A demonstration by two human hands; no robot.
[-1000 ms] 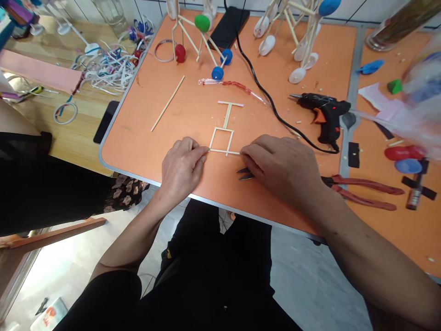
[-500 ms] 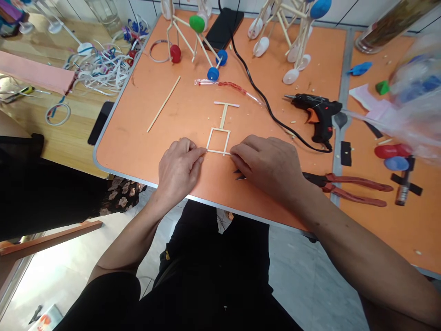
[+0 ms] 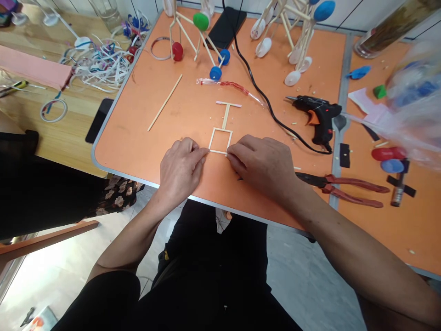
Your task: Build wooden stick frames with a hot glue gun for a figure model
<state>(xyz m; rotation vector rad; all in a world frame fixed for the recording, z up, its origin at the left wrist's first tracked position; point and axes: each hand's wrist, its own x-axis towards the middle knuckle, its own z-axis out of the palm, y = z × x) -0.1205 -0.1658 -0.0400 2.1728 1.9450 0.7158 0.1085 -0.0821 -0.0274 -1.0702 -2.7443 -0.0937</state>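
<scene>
Sticks, thin and pale, form a small square frame [image 3: 222,130], which lies flat on the orange table [image 3: 124,151] close to the person's front edge, between both hands. From its far side a short stem [image 3: 226,116] goes to a crossbar [image 3: 228,105] with pinkish ends. The left hand [image 3: 179,168] pinches the left end of the bottom stick [image 3: 218,151] between thumb and forefinger; the right hand [image 3: 263,161] pinches near its right end, at the corner. I think two ends are held because so light a piece can easily turn or slide, and the flat table seems to keep all parts level.

The glue gun [image 3: 322,112] lies on its side to the right, its nozzle apart from both hands, perhaps for safety while it stays within reach. Its black cord [image 3: 253,76] bends around behind the frame, so the working place is not crossed. The pliers [image 3: 358,188] lie partly behind the right arm; a dark tip [image 3: 240,178] shows under this hand, but I cannot tell whether it belongs to them. One loose stick [image 3: 165,102] rests to the left, well apart from the frame.
</scene>
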